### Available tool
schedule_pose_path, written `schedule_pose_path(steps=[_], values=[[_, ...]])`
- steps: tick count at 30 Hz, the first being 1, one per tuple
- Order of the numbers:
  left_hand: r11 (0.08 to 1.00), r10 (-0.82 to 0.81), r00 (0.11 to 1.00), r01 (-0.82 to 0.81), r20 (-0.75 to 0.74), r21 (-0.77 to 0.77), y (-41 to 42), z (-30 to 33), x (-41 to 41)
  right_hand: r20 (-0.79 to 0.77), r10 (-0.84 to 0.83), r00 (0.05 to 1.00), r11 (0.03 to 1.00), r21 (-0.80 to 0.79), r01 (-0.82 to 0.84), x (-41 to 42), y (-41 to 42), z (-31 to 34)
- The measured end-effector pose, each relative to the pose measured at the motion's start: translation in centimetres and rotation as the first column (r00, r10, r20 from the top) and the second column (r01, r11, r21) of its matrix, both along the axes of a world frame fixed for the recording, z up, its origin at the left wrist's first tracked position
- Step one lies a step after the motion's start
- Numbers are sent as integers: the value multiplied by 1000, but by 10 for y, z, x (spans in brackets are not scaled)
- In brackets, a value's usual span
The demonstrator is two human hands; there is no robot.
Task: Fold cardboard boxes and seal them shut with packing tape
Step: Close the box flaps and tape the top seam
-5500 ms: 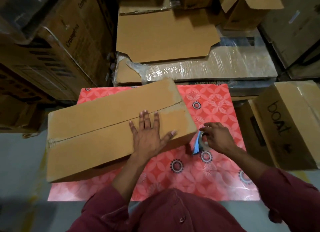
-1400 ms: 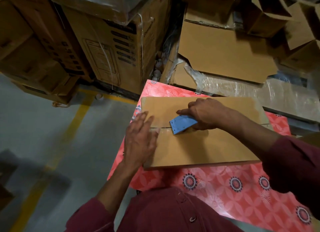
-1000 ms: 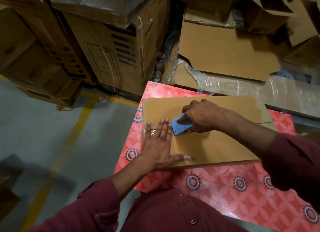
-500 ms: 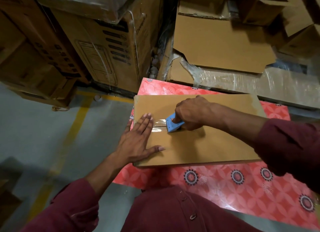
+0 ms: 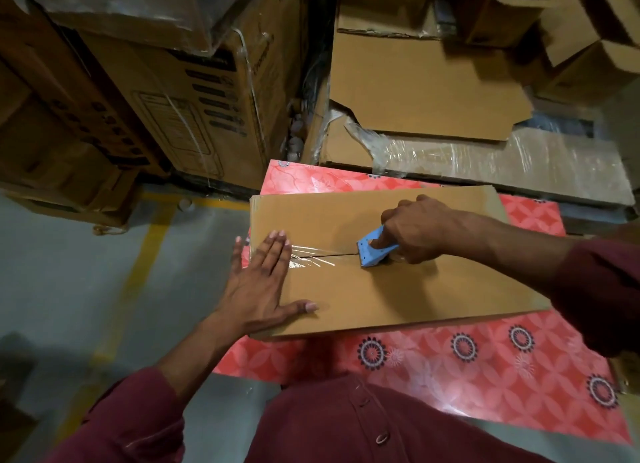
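Brown cardboard forms a closed, flat-topped box (image 5: 391, 286) lying on a desk (image 5: 485, 369) covered in a red patterned cloth with dark round flower motifs; the box sits toward the desk's left end, its left edge reaching about to the desk's edge. A seam runs left to right across the middle of the box top where two flaps meet. A strip of clear packing tape (image 5: 311, 256) covers the left part of that seam, shiny and a little wrinkled. The left hand (image 5: 259, 282) lies flat on the left end of the box, fingers straight and close together over the tape, thumb spread out toward the near edge. The right hand (image 5: 412, 230) grips a blue tape dispenser (image 5: 372, 249), fingers curled round it with the index finger laid along its top, and the dispenser's front edge touches the seam near the middle of the box, at the right end of the laid tape. Both arms wear dark red sleeves, and a dark red buttoned shirt (image 5: 363, 424) fills the bottom of the view. Behind the desk lie a flattened cardboard sheet (image 5: 426, 88) and a bundle wrapped in clear plastic film (image 5: 502, 158). To the left stand tall printed cartons (image 5: 194, 109) on a grey floor (image 5: 69, 282) marked with a yellow line.
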State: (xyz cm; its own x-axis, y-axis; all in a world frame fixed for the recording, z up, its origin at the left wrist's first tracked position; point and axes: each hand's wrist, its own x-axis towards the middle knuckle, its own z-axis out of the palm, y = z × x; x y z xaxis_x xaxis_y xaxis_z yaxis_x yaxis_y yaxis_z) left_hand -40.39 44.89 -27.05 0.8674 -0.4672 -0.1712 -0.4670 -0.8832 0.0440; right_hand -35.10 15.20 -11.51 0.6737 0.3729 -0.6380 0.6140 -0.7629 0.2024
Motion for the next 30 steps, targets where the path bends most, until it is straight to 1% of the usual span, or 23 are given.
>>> schedule_pose_path(steps=[2, 4, 7, 9, 11, 15, 17, 19, 22, 24, 26, 28, 30], values=[[999, 27, 999, -25, -37, 36, -17, 9, -5, -13, -4, 1000, 1000, 30, 5, 0, -6, -1], [999, 7, 994, -2, -108, 53, -45, 17, -9, -28, -25, 999, 997, 76, 27, 2, -8, 0], [997, -80, 984, 77, -159, -23, -98, 18, -13, -9, 13, 1000, 995, 96, -12, 2, -7, -1], [995, -88, 981, 78, -172, -62, -119, 15, -13, 8, 52, 999, 993, 109, -52, 3, -8, -3], [996, -69, 989, 61, -134, -63, -109, 10, -9, 11, 73, 997, 987, 144, -74, 6, -12, -1], [988, 56, 998, -58, -23, -140, -29, 1, -3, -6, 125, 992, 972, 201, -121, 8, -12, -2], [985, 101, 994, -106, -41, -135, 6, 0, -1, 4, 142, 990, 967, 214, -139, 7, -4, -7], [986, 131, 989, -137, -63, -94, 25, 0, 1, 26, 182, 983, 959, 215, -183, 10, 8, -14], [988, 155, 988, -155, -21, -21, 21, 4, -1, 52, 195, 979, 951, 235, -202, 13, 26, -20], [994, 106, 994, -106, -42, -8, -1, 5, -6, 70, 208, 976, 947, 234, -218, 13, 34, -23], [998, 52, 997, -54, -60, -32, -24, 1, -10, 70, 221, 973, 952, 202, -231, 12, 38, -27], [996, 59, 997, -62, -54, -67, -33, -2, -10, 50, 215, 975, 959, 179, -221, 11, 37, -28], [995, 70, 997, -72, -38, -71, -31, -5, -10, 61, 193, 979, 966, 164, -201, 10, 32, -25]])
